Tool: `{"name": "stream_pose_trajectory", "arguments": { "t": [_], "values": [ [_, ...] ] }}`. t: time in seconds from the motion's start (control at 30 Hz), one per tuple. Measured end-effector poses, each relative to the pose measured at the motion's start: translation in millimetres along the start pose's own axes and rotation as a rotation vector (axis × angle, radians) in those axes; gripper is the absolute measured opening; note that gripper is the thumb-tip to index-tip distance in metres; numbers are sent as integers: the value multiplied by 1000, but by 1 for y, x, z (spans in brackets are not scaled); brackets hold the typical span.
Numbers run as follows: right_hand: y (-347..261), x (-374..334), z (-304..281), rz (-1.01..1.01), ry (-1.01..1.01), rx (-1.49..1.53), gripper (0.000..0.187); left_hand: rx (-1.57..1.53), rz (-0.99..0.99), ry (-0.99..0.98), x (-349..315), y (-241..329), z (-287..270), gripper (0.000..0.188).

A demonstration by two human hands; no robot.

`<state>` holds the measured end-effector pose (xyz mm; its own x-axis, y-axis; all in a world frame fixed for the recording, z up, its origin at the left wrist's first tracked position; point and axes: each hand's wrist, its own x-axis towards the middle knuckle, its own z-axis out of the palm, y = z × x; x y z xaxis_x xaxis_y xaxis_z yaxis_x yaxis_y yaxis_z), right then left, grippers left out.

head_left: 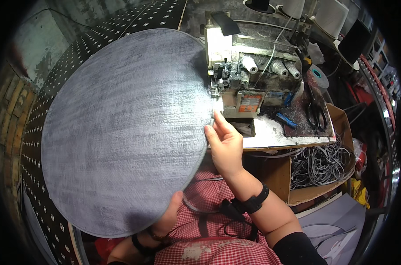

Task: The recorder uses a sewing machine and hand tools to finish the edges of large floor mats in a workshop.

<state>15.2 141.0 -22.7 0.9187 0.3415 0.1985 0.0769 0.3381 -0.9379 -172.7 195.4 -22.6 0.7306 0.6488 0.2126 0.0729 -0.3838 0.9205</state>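
Observation:
A large round grey fabric mat (pixel 125 123) lies across the sewing table, its right edge at the needle area of an overlock sewing machine (pixel 266 62). My right hand (pixel 227 141) pinches the mat's edge between thumb and fingers, just below the lit presser foot (pixel 216 90). Down at the near edge, my left hand (pixel 169 216) grips the rim with its thumb on top; its other fingers are hidden under the fabric. A narrow grey binding runs along the mat's border.
Black scissors (pixel 316 115) and a small blue tool (pixel 286 120) lie right of the machine. Below them a cardboard box (pixel 277 174) holds tangled grey strips (pixel 319 165). Thread cones (pixel 330 17) stand behind. A black perforated table (pixel 61 70) extends to the left.

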Motion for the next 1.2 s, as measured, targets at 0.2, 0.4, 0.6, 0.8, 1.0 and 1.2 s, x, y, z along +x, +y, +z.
{"name": "stream_pose_trajectory", "arguments": {
  "t": [0.2, 0.4, 0.6, 0.8, 1.0, 1.2],
  "values": [
    [-1, 17, 19, 43, -41, 60, 45, -281, -71, 174, 20, -14, -10, 12],
    [0, 20, 44, 125, -111, 18, 45, -621, -173, 325, 36, -14, -35, 12],
    [-4, 12, 53, 143, -365, 67, 44, -644, -224, 354, 40, -20, -74, 8],
    [-63, -3, -32, -137, -650, -903, 35, -666, -320, 245, 4, -16, -105, 17],
    [-55, 43, -164, -390, 165, -1691, 28, 75, -23, -1161, 54, 105, -134, 45],
    [-32, 46, -174, -263, 139, -1643, 29, 765, 632, -762, 184, 140, -73, 38]
  ]
}}
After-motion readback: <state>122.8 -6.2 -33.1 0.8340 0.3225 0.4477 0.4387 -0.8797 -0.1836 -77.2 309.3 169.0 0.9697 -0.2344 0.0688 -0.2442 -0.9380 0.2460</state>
